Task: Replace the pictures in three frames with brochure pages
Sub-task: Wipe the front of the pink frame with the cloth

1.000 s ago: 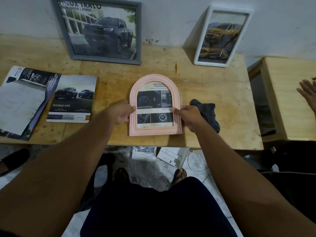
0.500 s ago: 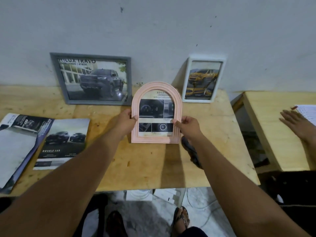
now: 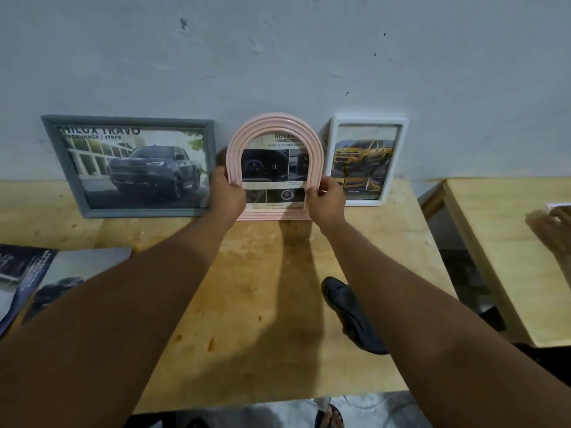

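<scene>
Pink arch-topped picture frame [image 3: 275, 123]: upright at the back of the pale wooden table [image 3: 272, 288], foot on the wood, arch at or just off the grey-white wall [image 3: 278, 57]. I can't call contact from here.
Slot: right between the grey rectangular frame [image 3: 129, 213] with the dark pickup and the white rectangular frame [image 3: 400, 156] with the yellow one, close to both.
Inside: a brochure page [image 3: 272, 168] of dashboard shots, sitting straight.
Left hand [image 3: 230, 196]: curled round the left rail, low down.
Right hand [image 3: 326, 200]: gripping the right rail at about the same height, fingers over the ribbed edge.
Handling: looks light and rigid, probably plastic with a thin front pane. The ribbed moulding gives grip, while the smooth face would smear and slip.
Best hold: both side rails, low and level, off the pane.
Risk: with a narrow foot and a tall arch, it could tip forward or knock a neighbour if it's let go before it leans properly.
Progress: all three frames show brochure pages, so I'd say this is the last one being stood up.
Elsewhere: loose car brochures [image 3: 61, 273] at the left edge, a dark crumpled cloth [image 3: 352, 310] by the right forearm, another person's hand [image 3: 553, 227] over the side table [image 3: 494, 242].
</scene>
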